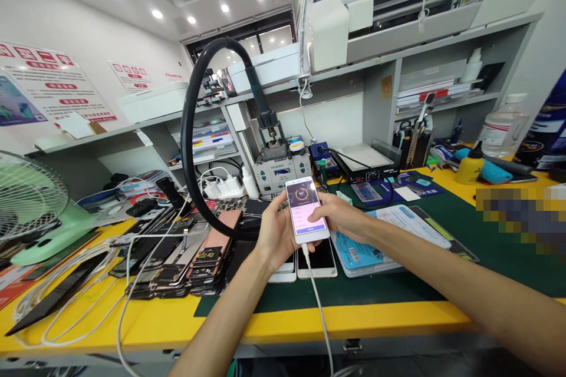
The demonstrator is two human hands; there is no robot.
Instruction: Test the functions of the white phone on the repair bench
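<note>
Beyond bare forearms (234,318), holds white phone (304,207) between left hand (276,230) and right hand (342,218), cradling its left side, clasping its right edge with thumb over the screen, above white cable (317,300).

There are two hands (275,228), one lit phone (305,203), one fan (39,194), one yellow bottle (469,167).

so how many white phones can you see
3: the lit, rectangular white phone held up; a dark-screened white phone on the green mat below it; and a partly covered white phone just left of that. More may be hidden.
</note>
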